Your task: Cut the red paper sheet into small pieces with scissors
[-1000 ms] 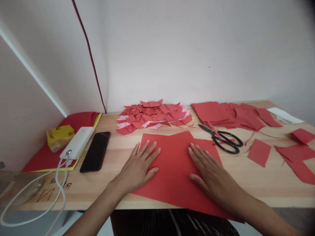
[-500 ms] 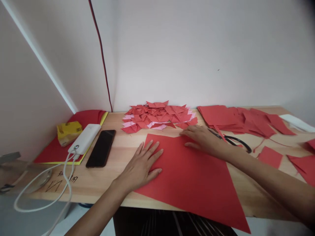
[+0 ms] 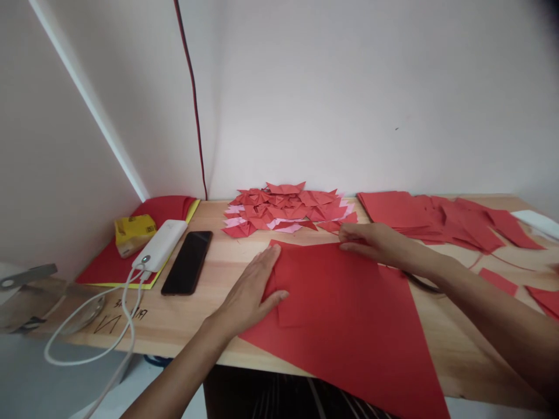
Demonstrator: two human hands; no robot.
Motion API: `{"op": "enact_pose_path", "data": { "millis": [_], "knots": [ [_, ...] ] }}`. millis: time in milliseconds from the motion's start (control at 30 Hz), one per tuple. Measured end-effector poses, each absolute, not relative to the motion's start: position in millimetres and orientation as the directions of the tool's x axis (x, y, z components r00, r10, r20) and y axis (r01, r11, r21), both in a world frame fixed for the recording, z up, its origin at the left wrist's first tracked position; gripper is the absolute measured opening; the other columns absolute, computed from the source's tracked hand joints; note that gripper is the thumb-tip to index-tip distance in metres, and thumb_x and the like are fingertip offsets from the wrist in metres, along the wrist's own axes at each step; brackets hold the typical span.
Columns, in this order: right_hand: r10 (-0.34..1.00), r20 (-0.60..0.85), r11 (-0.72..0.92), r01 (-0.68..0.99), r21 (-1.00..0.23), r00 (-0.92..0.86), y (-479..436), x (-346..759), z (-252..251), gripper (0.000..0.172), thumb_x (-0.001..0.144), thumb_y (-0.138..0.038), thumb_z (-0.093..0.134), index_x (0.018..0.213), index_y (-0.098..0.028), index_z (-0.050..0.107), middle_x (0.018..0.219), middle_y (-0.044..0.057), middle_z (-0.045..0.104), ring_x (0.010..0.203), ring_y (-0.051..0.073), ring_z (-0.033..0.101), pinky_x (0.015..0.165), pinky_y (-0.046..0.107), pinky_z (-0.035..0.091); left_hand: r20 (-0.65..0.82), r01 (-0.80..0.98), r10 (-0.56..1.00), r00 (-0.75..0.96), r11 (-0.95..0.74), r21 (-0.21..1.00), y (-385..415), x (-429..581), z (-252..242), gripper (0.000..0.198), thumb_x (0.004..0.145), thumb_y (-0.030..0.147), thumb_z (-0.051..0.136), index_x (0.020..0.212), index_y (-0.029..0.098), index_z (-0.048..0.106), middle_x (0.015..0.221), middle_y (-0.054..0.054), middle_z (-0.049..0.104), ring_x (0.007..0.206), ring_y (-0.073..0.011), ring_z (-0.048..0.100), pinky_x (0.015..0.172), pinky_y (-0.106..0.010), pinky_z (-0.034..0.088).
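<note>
While left grip (image 3: 248,291) lies flat, right grip (image 3: 371,243) pinches red paper (image 3: 353,317), black scrawl (image 3: 120,317) unclear.

Left hand (image 3: 250,289) flat, palm down, right hand (image 3: 374,243) farther forward, pointing leftward, forearms (image 3: 181,358) bare

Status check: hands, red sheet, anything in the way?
Left hand flat on red sheet, left side. Right hand at its far edge, grip unclear. Sheet overhangs table. Scissors alongside, mostly hidden by right forearm.
</note>
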State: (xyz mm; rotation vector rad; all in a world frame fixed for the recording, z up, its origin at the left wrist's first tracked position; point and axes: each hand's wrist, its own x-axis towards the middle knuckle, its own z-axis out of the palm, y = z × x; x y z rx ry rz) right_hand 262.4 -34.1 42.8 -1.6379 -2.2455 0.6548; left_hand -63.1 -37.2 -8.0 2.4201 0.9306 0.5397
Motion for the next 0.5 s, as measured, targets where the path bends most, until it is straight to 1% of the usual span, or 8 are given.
{"op": "enact_pose_path", "data": {
  "millis": [67, 133, 200, 267, 333, 433, 500],
  "knots": [
    [0.968, 0.004, 0.201, 0.766, -0.61, -0.251, -38, 267, 48, 0.022, 0.09, -0.042, 0.05, 0.078, -0.024, 0.048, 0.065, -0.004, 0.049, 0.06, 0.015, 0.046, 0.058, 0.026, 0.036, 0.202, 0.423, 0.79, 0.579, -0.503, 0.754, -35, -65, -7, 0.072, 0.095, 0.044, 0.047, 0.155, 0.028, 0.012, 0.16, -0.012, 0.023, 0.146, -0.0282, 0.026, 0.118, -0.052, 0.025],
    [0.986, 0.036, 0.139, 0.68, -0.72, -0.164, -40, 271, 49, 0.025, 0.089, -0.047, 0.053, 0.081, -0.024, 0.049, 0.064, -0.005, 0.045, 0.059, 0.014, 0.044, 0.057, 0.025, 0.035, 0.176, 0.248, 0.861, 0.477, -0.324, 0.913, -30, -63, -6, 0.065, 0.097, 0.044, 0.042, 0.154, 0.028, 0.015, 0.159, -0.012, 0.028, 0.144, -0.0271, 0.03, 0.116, -0.05, 0.028],
    [0.997, 0.03, 0.061, 0.538, -0.841, -0.066, -41, 271, 49, 0.027, 0.087, -0.05, 0.055, 0.083, -0.024, 0.049, 0.064, -0.005, 0.045, 0.058, 0.013, 0.044, 0.055, 0.024, 0.034, 0.12, 0.021, 0.904, 0.411, -0.141, 0.99, -26, -57, -3, 0.059, 0.099, 0.045, 0.036, 0.153, 0.027, 0.021, 0.155, -0.013, 0.035, 0.14, -0.0261, 0.039, 0.114, -0.048, 0.032],
    [1.0, 0.002, -0.003, 0.382, -0.924, 0.013, -43, 269, 48, 0.029, 0.086, -0.052, 0.057, 0.083, -0.024, 0.047, 0.066, -0.004, 0.048, 0.058, 0.013, 0.045, 0.053, 0.024, 0.035, 0.067, -0.205, 0.923, 0.379, 0.013, 0.979, -22, -47, 2, 0.057, 0.099, 0.049, 0.033, 0.149, 0.023, 0.03, 0.148, -0.016, 0.046, 0.129, -0.0273, 0.052, 0.109, -0.049, 0.039],
    [0.997, -0.021, -0.043, 0.283, -0.958, 0.08, -45, 266, 45, 0.03, 0.086, -0.051, 0.058, 0.081, -0.024, 0.046, 0.069, -0.003, 0.051, 0.059, 0.013, 0.048, 0.053, 0.023, 0.037, 0.027, -0.333, 0.918, 0.396, 0.116, 0.936, -22, -36, 7, 0.055, 0.097, 0.051, 0.037, 0.143, 0.021, 0.04, 0.139, -0.017, 0.054, 0.119, -0.0274, 0.06, 0.104, -0.05, 0.044],
    [0.985, -0.043, -0.08, 0.219, -0.972, 0.168, -45, 265, 37, 0.03, 0.085, -0.051, 0.058, 0.079, -0.024, 0.047, 0.071, -0.002, 0.055, 0.061, 0.015, 0.052, 0.054, 0.025, 0.042, 0.008, -0.413, 0.882, 0.471, 0.212, 0.886, -22, -17, 14, 0.052, 0.094, 0.046, 0.051, 0.14, 0.023, 0.046, 0.135, -0.014, 0.057, 0.113, -0.0257, 0.062, 0.102, -0.048, 0.046],
    [0.981, -0.059, -0.092, 0.172, -0.981, 0.187, -43, 268, 30, 0.03, 0.085, -0.052, 0.059, 0.08, -0.025, 0.048, 0.072, -0.002, 0.057, 0.062, 0.016, 0.055, 0.055, 0.027, 0.045, 0.005, -0.421, 0.868, 0.497, 0.236, 0.876, -21, -5, 18, 0.052, 0.091, 0.039, 0.059, 0.138, 0.022, 0.049, 0.131, -0.014, 0.06, 0.109, -0.025, 0.064, 0.097, -0.045, 0.048]
  ]
}}
